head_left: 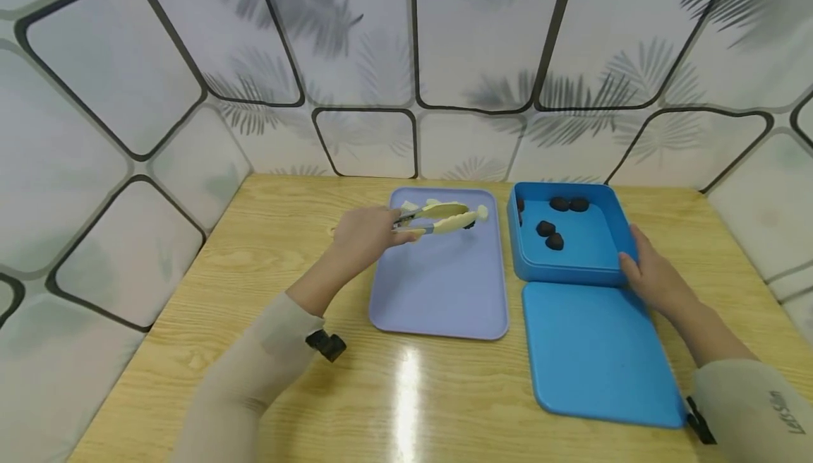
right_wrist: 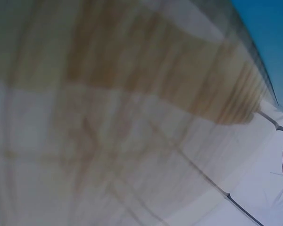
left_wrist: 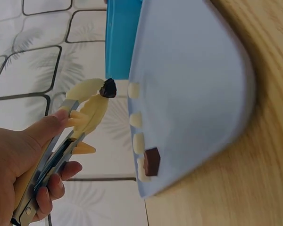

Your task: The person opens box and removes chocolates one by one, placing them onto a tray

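My left hand [head_left: 365, 237] grips a pair of tongs [head_left: 452, 224] with pale yellow tips. Pinched between the tips is a small dark chocolate-like chunk [left_wrist: 108, 88], held above the far part of a lavender tray [head_left: 444, 293]. Several cream-coloured pieces [left_wrist: 138, 143] lie in a row along the tray's far edge, with a brown chunk [left_wrist: 152, 161] beside the last one. My right hand [head_left: 657, 276] holds the near right corner of a blue box [head_left: 565, 277]. Several dark chunks [head_left: 559, 204] lie inside it. The right wrist view shows only a fingertip and is largely blurred.
A flat blue lid [head_left: 597, 350] lies on the wooden table [head_left: 254, 265] in front of the box, close against it. Behind the table stands a patterned wall covering [head_left: 470, 46]. The tray sits left of the box with a narrow gap.
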Demonstrator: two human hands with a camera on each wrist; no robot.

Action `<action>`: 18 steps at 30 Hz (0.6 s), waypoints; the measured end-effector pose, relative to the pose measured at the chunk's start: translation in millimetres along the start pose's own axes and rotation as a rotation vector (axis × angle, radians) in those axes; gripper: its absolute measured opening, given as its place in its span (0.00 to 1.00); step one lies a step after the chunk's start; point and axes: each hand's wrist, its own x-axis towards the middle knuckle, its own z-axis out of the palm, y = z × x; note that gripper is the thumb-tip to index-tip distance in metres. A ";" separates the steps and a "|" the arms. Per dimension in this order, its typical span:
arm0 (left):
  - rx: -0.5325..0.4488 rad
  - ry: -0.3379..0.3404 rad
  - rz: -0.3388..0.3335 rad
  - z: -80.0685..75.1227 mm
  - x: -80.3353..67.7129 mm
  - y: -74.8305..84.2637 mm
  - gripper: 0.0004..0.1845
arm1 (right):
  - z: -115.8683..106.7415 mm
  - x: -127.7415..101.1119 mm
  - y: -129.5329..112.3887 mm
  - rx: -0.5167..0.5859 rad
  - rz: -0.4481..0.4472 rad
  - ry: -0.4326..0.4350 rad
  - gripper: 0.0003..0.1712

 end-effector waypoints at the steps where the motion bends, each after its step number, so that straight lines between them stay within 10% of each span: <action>1: 0.013 0.015 0.006 1.8 -2.2 -2.5 0.29 | -0.3 -0.6 0.6 -0.001 0.000 0.003 0.39; 18: 0.104 0.128 0.047 23.3 -24.2 -38.0 0.25 | 2.4 -1.0 0.3 0.015 0.004 0.014 0.38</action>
